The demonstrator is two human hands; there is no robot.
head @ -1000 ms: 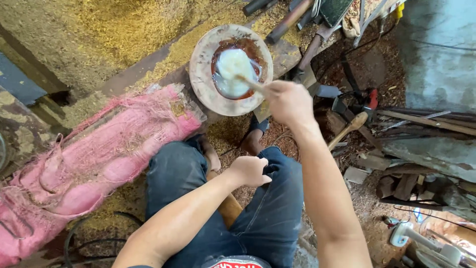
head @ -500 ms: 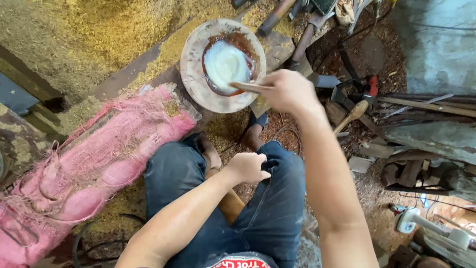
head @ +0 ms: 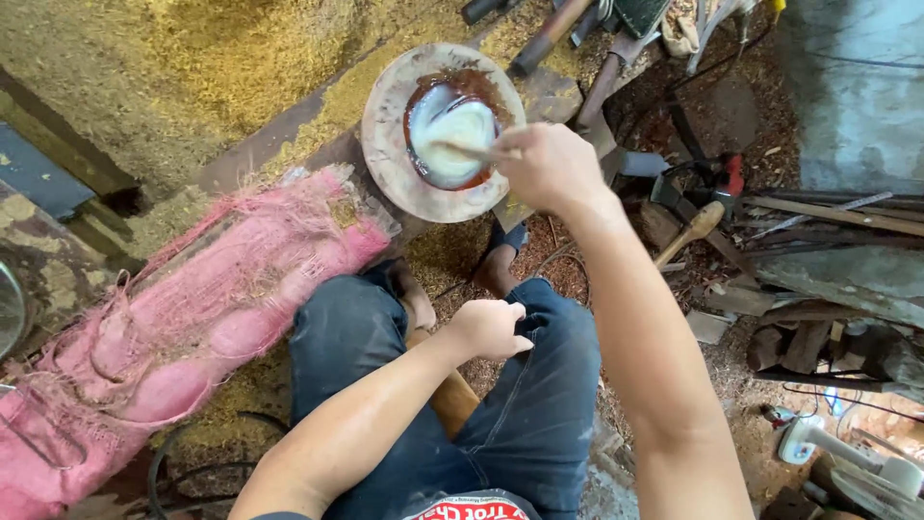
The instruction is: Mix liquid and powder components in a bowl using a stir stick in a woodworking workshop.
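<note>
Grip, right hand (head: 551,166): fingers closed around the near end of a thin wooden stick (head: 469,150); arm stretched to the far side of the scene
Grip, left hand (head: 491,327): curled into a loose fist with nothing visible inside it, resting between the knees at the top of a wooden piece (head: 450,397) that stands between the legs
Stick: far tip lies in the pale paste (head: 454,135), shaft angled low across the hollow
Wooden bowl (head: 397,144): round, rough pale rim, reddish-brown hollow; sits far centre on a dark plank (head: 260,149), just beyond the feet
Paste: white, glossy, pooled in the hollow and smeared up its left wall
Step in hand: judged to be stirring or spreading the paste in the hollow, as the tip is immersed and the smear runs round the wall
Next move calls for: a steady wrist, tip kept below the rim, and light pressure so the bowl does not shift on its plank
Pink sack (head: 192,318): frayed woven cloth draped over a long form, left of the legs, apart from the bowl
Sawdust (head: 192,77): yellow heap, far left, reaching the plank
Tools (head: 693,226): a wooden-handled mallet and assorted metal pieces on the floor, right of the right arm
Legs: dark jeans, near centre, knees spread either side of the wooden piece
</note>
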